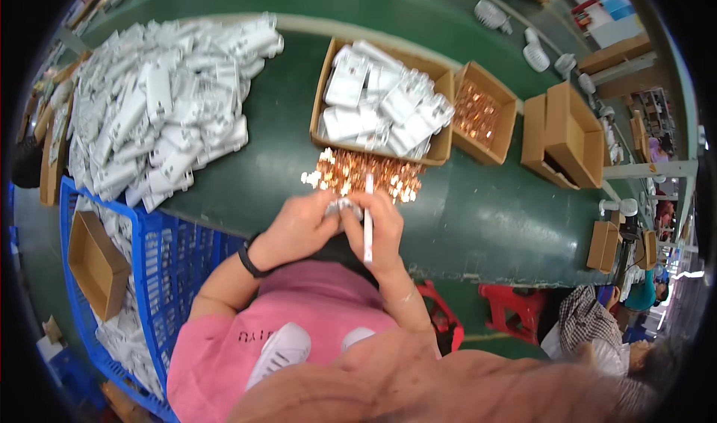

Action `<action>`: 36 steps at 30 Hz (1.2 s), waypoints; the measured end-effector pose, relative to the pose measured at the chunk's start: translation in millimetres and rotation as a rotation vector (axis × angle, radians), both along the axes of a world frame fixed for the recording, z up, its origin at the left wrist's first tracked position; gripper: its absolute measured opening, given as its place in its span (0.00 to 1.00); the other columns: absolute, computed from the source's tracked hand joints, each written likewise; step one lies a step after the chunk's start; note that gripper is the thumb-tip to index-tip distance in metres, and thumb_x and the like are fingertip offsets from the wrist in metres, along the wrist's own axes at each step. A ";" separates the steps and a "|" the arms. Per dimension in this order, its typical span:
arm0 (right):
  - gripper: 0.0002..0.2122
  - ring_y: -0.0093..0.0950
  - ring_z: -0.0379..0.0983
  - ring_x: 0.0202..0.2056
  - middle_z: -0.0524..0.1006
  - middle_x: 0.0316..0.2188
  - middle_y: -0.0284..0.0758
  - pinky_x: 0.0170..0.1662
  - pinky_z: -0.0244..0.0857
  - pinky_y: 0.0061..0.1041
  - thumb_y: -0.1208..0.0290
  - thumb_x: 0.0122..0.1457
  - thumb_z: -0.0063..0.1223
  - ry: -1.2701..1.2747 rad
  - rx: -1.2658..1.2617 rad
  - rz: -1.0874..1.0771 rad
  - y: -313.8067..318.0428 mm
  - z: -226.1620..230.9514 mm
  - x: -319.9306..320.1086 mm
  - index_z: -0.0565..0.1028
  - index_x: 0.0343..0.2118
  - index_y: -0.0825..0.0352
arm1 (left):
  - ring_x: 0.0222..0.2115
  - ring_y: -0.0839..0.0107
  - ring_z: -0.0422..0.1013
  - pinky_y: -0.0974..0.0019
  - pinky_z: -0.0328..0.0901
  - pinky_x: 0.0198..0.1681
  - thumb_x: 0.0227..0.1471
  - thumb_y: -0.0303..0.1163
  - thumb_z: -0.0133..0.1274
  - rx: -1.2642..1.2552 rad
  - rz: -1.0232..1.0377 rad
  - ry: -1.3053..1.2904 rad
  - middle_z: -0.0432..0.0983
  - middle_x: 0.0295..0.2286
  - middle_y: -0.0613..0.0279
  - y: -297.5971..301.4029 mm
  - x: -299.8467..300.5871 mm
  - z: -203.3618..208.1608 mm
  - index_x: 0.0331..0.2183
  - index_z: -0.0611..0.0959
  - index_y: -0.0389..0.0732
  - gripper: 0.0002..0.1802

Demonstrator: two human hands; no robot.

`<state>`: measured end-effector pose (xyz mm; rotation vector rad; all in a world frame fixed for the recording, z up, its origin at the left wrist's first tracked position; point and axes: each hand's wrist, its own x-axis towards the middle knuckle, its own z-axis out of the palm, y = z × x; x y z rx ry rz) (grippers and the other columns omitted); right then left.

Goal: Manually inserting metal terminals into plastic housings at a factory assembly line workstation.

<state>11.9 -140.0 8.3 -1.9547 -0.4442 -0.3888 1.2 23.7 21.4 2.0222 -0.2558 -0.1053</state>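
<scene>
Both hands meet at the middle of the frame: left hand pinches a small white part, right hand closes on that part too, with a white stick held upright through its fingers. I judge this one piece mid-assembly. Copper clips lie heaped on the green counter just above the hands. A box of white housings at upper centre and a big white pile at upper left suggest plenty left; which are finished I cannot tell.
</scene>
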 end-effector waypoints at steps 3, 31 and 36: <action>0.11 0.36 0.71 0.26 0.75 0.26 0.40 0.30 0.66 0.30 0.79 0.49 0.63 -0.025 0.048 0.020 4.0 -6.3 5.6 0.77 0.37 0.69 | 0.23 0.45 0.71 0.53 0.66 0.25 0.47 0.27 0.54 0.017 0.119 -0.047 0.73 0.22 0.44 3.7 6.2 -10.9 0.29 0.74 0.35 0.07; 0.08 0.35 0.74 0.26 0.77 0.26 0.42 0.30 0.69 0.28 0.86 0.47 0.57 -0.124 0.112 0.161 10.9 -31.6 -12.9 0.73 0.31 0.71 | 0.24 0.44 0.71 0.48 0.65 0.26 0.46 0.23 0.50 0.228 0.239 -0.234 0.73 0.25 0.43 2.3 -12.9 -36.9 0.34 0.72 0.34 0.09; 0.07 0.35 0.73 0.24 0.77 0.25 0.42 0.28 0.68 0.28 0.85 0.47 0.57 -0.095 0.101 0.185 8.5 -32.0 -13.1 0.73 0.31 0.71 | 0.24 0.43 0.72 0.49 0.67 0.28 0.48 0.22 0.49 0.080 0.300 -0.221 0.74 0.25 0.42 8.0 -14.5 -48.7 0.39 0.74 0.32 0.12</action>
